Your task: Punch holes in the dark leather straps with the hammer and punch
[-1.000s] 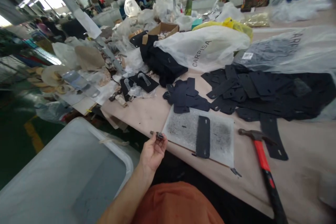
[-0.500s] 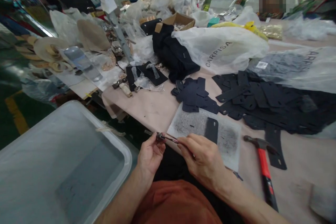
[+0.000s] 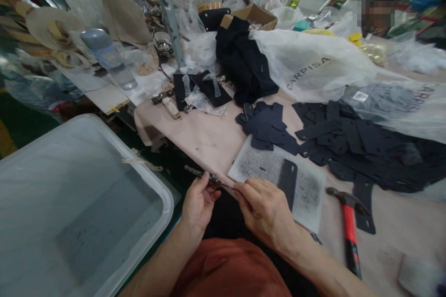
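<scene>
My left hand [image 3: 199,204] is closed around a dark metal rod-shaped tool [image 3: 193,170], perhaps a hole punch, whose ridged end sticks out to the left. In my right hand [image 3: 265,206] is a thin slender tool [image 3: 227,186], pinched between thumb and fingers; its tip meets the near end of the rod. Its kind is too small to make out. Beyond my right hand lies a pale marked board [image 3: 308,195], with a dark blue slotted strip [image 3: 288,181] on it. To the right rests a claw hammer [image 3: 349,222] with a red and black handle.
A pile of dark slotted pieces [image 3: 351,139] covers the right of the table, with a smaller pile [image 3: 266,123] beside it. Printed plastic bags [image 3: 313,62] lie behind. A large pale bin [image 3: 163,195] stands at left. Another person [image 3: 378,11] is at the far right.
The view has shifted, so the table items sit further right. The ridged end of the rod now shows more plainly to the left of my left hand. Both hands keep their holds.
</scene>
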Action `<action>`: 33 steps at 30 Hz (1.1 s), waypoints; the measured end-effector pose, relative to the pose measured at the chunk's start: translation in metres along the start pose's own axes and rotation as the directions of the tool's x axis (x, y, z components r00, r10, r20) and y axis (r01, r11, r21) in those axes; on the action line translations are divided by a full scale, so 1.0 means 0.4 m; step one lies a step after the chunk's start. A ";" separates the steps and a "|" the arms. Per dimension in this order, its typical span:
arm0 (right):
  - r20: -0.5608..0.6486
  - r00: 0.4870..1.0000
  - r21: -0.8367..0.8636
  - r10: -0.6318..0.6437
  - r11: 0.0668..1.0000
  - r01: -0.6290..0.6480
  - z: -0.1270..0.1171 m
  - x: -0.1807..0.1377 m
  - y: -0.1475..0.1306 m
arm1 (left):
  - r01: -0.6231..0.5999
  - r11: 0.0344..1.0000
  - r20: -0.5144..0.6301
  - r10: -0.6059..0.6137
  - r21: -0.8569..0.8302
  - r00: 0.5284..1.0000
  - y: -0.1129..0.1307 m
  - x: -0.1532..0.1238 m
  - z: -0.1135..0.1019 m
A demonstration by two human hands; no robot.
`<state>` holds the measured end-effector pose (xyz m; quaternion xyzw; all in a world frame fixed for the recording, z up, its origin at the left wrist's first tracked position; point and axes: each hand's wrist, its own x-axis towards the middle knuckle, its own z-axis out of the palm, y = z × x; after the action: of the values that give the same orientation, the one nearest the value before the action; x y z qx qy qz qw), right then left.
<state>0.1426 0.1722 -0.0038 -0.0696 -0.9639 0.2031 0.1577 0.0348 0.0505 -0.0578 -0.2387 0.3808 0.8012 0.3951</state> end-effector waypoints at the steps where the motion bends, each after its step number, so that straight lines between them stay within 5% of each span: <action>1: -0.004 1.000 -0.006 -0.011 1.000 0.011 0.002 0.002 -0.002 | -0.013 1.000 -0.005 0.013 0.000 1.000 0.000 0.000 -0.002; 33: 0.063 0.997 -0.022 -0.036 0.999 0.038 0.061 0.023 -0.012 | -0.219 0.972 0.080 0.212 0.088 0.974 -0.043 -0.002 -0.032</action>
<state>0.1255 0.1606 -0.0202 -0.0471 -0.9717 0.1913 0.1303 0.0503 0.0466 -0.0721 -0.1486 0.4283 0.8280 0.3300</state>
